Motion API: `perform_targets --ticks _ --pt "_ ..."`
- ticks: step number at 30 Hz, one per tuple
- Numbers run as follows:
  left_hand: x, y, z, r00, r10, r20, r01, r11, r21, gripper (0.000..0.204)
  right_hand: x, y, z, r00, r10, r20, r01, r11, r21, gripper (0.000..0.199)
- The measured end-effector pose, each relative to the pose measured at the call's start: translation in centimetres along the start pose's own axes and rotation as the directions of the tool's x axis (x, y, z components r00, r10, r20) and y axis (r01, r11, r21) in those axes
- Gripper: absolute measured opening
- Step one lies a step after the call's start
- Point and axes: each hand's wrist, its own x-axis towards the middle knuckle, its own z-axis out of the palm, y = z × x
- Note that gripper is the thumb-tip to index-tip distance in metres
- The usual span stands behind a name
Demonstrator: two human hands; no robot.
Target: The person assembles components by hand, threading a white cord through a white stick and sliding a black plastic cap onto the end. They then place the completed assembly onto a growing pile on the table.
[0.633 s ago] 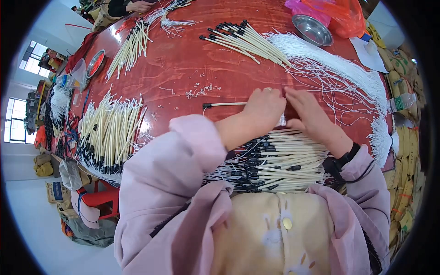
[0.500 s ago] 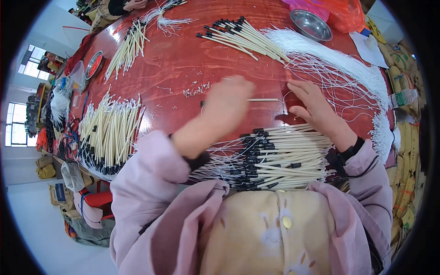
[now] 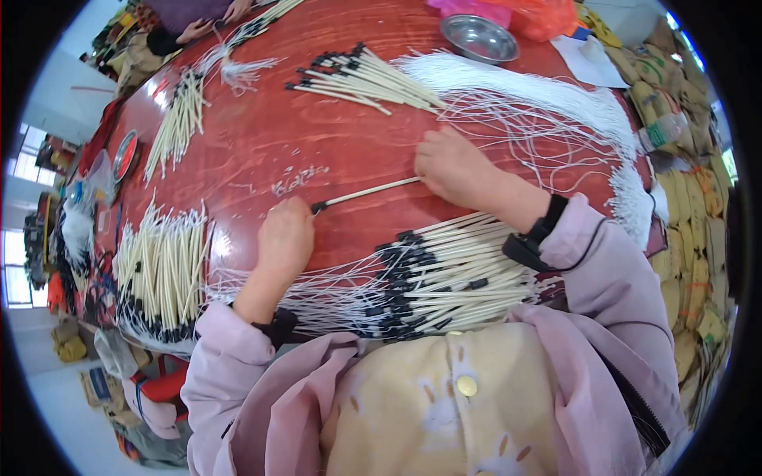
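Head fisheye, left of pair | looks down and forward | near above bare left hand (image 3: pixel 286 236), bare right hand (image 3: pixel 456 168) | spans buttoned pale-yellow cloth top (image 3: pixel 413 389) to glossy red wooden desk (image 3: pixel 349 136)

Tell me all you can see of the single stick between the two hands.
The single stick is slim, straight and cream-coloured, smooth-looking, with a black end piece; whether it is wood or plastic I cannot tell. It slants up to the right over the red table, beyond the near bundle of similar sticks. The black end is at the left hand's fingers; the other end disappears at the curled right hand, its grip hidden.
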Motion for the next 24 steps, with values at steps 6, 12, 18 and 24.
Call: perform_targets --ticks 6,12,18,24 --pt "0.7 -4.2 -3.5 0.994 0.017 -0.103 -0.02 0.999 -0.027 0.011 -3.6 -0.4 -3.0 0.999 0.039 0.022 -0.04 0.997 0.058 0.011" --pt "-2.9 -13.3 -12.8 0.957 -0.146 -0.249 0.188 0.97 0.155 0.009 -9.6 -2.5 -11.2 0.988 0.138 0.071 -0.153 0.941 0.302 0.011" --pt "-2.8 -7.9 -13.1 0.948 -0.311 0.071 0.222 0.804 0.551 0.018 -14.2 -4.4 -12.6 0.949 0.061 0.309 -0.221 0.828 0.515 0.026" --pt "10.0 8.8 -3.0 0.868 0.497 0.017 -0.497 0.868 0.021 0.024 -13.2 -3.4 -12.8 0.968 0.23 0.1 -0.251 0.863 0.438 0.045"
